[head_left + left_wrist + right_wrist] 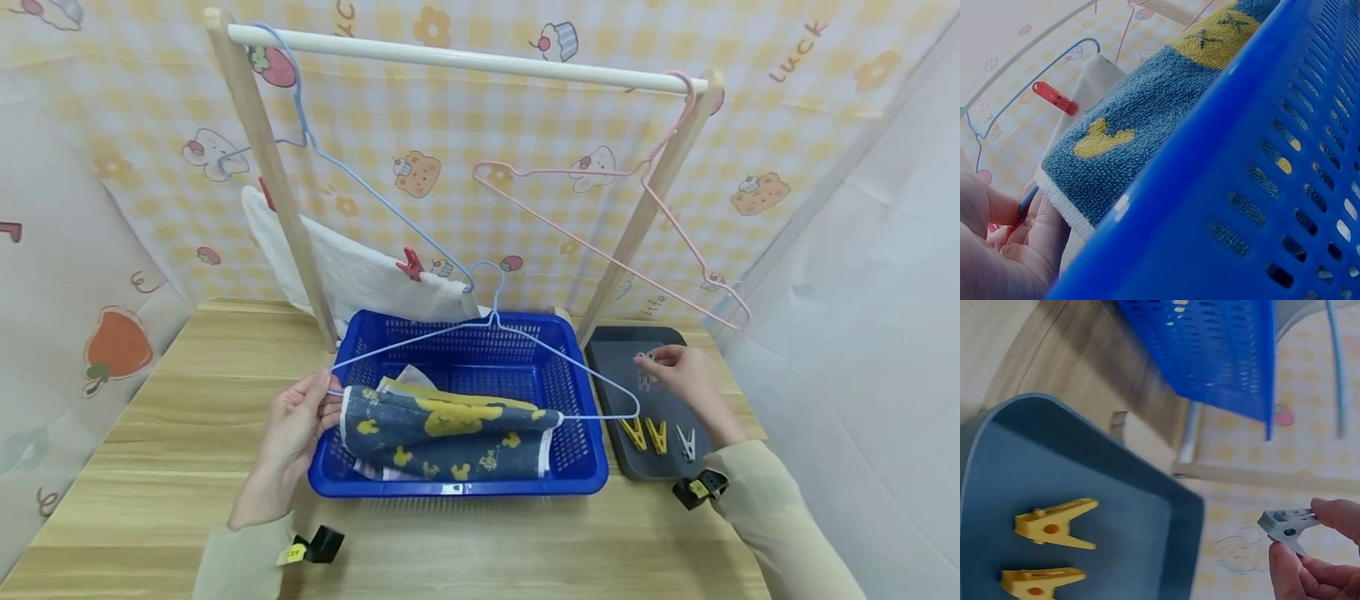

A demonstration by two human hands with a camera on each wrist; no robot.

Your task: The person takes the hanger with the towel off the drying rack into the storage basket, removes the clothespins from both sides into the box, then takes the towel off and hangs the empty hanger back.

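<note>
My left hand [292, 425] pinches the left end of a light blue clothes hanger [495, 318] above a blue basket [459, 490]. Over the hanger's lower bar hangs a dark blue towel [480, 433] with yellow patterns and a white edge. In the left wrist view, thumb and fingers close on the wire beside the towel's white edge [1063, 200]. My right hand [686, 379] is above a grey tray [641, 333], pinching a grey clothespin [1289, 526] by its handle ends. Two yellow clothespins [645, 435] and a grey-white clothespin [686, 443] lie in the tray.
A wooden rack with a white rod [465, 57] stands behind the basket. On it hang a pink hanger [570, 232] and another blue hanger [375, 193], which carries a white towel [352, 271] with red clothespins [410, 264]. More cloth [412, 377] lies in the basket.
</note>
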